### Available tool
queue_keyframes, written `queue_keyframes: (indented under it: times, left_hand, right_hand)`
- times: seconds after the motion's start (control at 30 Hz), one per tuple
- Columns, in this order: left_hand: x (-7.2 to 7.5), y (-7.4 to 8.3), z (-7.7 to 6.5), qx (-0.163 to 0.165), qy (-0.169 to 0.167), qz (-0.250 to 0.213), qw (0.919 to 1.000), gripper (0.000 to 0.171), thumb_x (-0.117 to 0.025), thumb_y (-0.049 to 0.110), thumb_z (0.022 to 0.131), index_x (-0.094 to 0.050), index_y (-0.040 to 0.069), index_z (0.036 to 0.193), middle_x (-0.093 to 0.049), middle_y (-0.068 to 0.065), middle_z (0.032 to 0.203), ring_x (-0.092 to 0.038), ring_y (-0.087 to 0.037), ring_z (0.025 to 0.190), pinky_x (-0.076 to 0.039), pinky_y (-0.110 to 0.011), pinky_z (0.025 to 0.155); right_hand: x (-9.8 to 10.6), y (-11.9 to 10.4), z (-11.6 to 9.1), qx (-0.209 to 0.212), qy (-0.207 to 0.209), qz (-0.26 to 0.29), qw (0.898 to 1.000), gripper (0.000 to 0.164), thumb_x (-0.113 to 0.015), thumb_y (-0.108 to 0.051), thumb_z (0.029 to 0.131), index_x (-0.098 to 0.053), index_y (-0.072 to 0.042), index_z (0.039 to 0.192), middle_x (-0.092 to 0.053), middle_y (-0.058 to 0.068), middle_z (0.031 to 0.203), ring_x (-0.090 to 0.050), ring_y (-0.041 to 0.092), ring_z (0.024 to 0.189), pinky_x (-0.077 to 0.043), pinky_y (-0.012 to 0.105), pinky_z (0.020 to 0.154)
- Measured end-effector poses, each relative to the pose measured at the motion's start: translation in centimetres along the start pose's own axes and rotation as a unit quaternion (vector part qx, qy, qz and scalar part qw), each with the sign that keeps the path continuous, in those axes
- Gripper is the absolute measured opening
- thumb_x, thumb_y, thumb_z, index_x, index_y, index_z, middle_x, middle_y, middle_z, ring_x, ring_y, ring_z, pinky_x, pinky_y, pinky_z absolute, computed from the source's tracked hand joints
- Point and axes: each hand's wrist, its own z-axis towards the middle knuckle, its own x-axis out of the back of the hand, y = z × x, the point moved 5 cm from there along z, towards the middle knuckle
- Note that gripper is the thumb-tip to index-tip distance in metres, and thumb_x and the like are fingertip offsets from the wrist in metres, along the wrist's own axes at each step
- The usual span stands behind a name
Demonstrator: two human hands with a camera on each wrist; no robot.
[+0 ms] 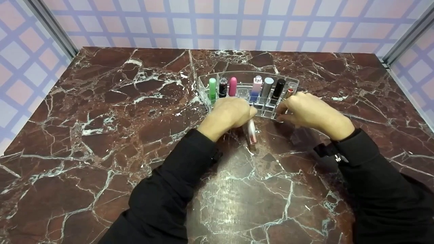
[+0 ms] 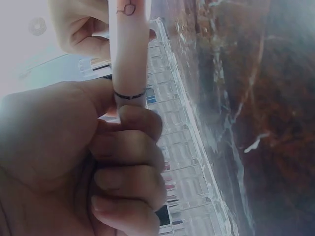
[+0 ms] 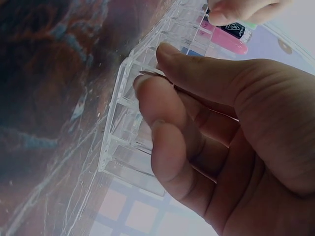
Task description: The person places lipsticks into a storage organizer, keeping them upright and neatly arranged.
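Note:
My left hand [image 1: 230, 112] grips a slim white lip gloss tube [image 1: 252, 130] with a pinkish-red end, in front of the clear lipstick organizer [image 1: 249, 73]. In the left wrist view, a dark ring circles the lip gloss tube [image 2: 130, 54] near my curled fingers [image 2: 130, 152]. At the organizer's right front corner is my right hand [image 1: 312, 110], fingers loosely bent. In the right wrist view, thumb and index fingertip come close together over the front rim of the organizer [image 3: 118, 118], and nothing shows between them.
In the organizer stand green [image 1: 212, 88], black patterned [image 1: 223, 87], pink [image 1: 233, 86], pink-to-blue [image 1: 256, 88], silver [image 1: 267, 88] and black [image 1: 278, 88] tubes. A reddish tube [image 1: 289, 92] is by my right hand. The marbled table [image 1: 101, 135] meets checkered walls [image 1: 220, 23].

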Motion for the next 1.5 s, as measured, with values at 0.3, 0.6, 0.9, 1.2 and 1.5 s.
queue_keyframes:
  times: [0.3,0.6,0.9,1.2,1.5]
  left_hand:
    - [0.7,-0.2,0.0,-0.004,0.078,-0.053,0.9956,0.048,-0.029,0.041,0.112,-0.044,0.021,0.071,-0.041,0.005,0.068,-0.032,-0.01,0.052,-0.028,-0.022,0.046]
    - [1.2,-0.6,0.0,0.005,0.138,-0.085,0.9868,0.053,-0.026,0.04,0.113,-0.044,0.02,0.068,-0.04,0.003,0.064,-0.036,-0.013,0.053,-0.031,-0.027,0.049]
    - [1.6,-0.9,0.0,0.015,0.183,-0.106,0.9772,0.054,-0.024,0.041,0.112,-0.046,0.02,0.068,-0.042,0.002,0.064,-0.041,-0.015,0.056,-0.037,-0.03,0.052]
    - [2.0,-1.0,0.0,0.023,0.205,-0.129,0.9699,0.057,-0.025,0.042,0.113,-0.054,0.022,0.068,-0.042,0.006,0.061,-0.035,-0.011,0.052,-0.033,-0.026,0.049]
    - [2.1,-1.2,0.0,0.023,0.221,-0.145,0.9642,0.057,-0.026,0.044,0.113,-0.052,0.022,0.067,-0.04,0.007,0.061,-0.034,-0.01,0.051,-0.032,-0.025,0.048]
  right_hand:
    - [0.2,-0.1,0.0,0.02,0.013,-0.01,1.0,0.003,-0.082,-0.012,0.088,-0.08,-0.013,0.089,-0.075,0.001,0.079,-0.065,0.013,0.059,-0.058,0.043,0.063]
    - [1.1,-0.5,-0.1,-0.001,0.055,-0.008,0.998,0.016,-0.071,-0.021,0.099,-0.079,-0.008,0.099,-0.076,0.005,0.085,-0.07,0.019,0.066,-0.059,0.045,0.066]
    - [1.2,-0.7,0.1,0.005,0.071,-0.003,0.997,0.033,-0.062,-0.034,0.106,-0.076,-0.008,0.093,-0.069,0.002,0.071,-0.061,0.015,0.056,-0.057,0.043,0.063]
    - [0.8,-1.6,0.4,0.061,0.062,0.03,0.996,0.04,-0.056,-0.032,0.108,-0.067,-0.01,0.077,-0.055,-0.006,0.061,-0.049,0.008,0.049,-0.047,0.031,0.053]
    - [0.8,-1.6,0.3,0.066,0.053,0.036,0.996,0.038,-0.056,-0.033,0.109,-0.069,-0.01,0.081,-0.055,-0.007,0.062,-0.049,0.006,0.048,-0.047,0.031,0.053]
